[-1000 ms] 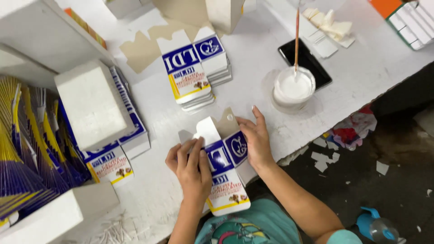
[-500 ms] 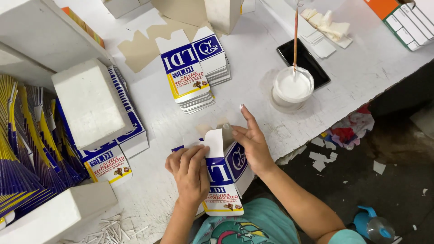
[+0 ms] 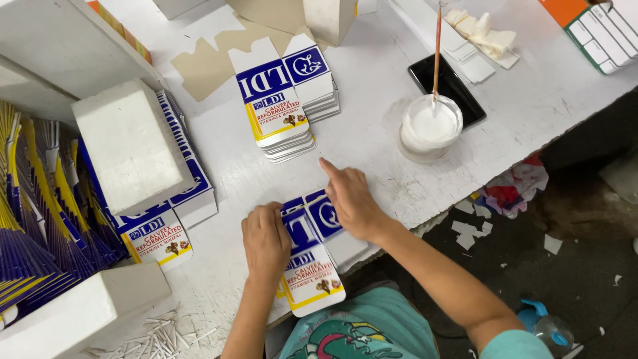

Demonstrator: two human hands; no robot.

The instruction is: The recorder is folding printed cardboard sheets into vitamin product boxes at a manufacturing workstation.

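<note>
A flat blue, white and yellow printed carton [image 3: 310, 262] lies at the near edge of the white table [image 3: 372, 133]. My left hand [image 3: 264, 238] presses flat on its left side. My right hand [image 3: 350, 198] rests on its upper right flap, index finger stretched out toward the table's middle. Both hands hold the carton down against the table. Farther back sits a stack of the same flat cartons [image 3: 286, 106].
A white cup of glue [image 3: 430, 126] with a stick in it stands right of the stack, by a black phone [image 3: 448, 88]. White blocks [image 3: 129, 143] weigh down carton piles at left. Upright blue and yellow cartons [image 3: 33, 213] fill the far left. Scraps litter the floor.
The raised flap of the carton has been folded down and pressed flat. My right hand moved onto the upper flap; my left hand stayed on the left side.
</note>
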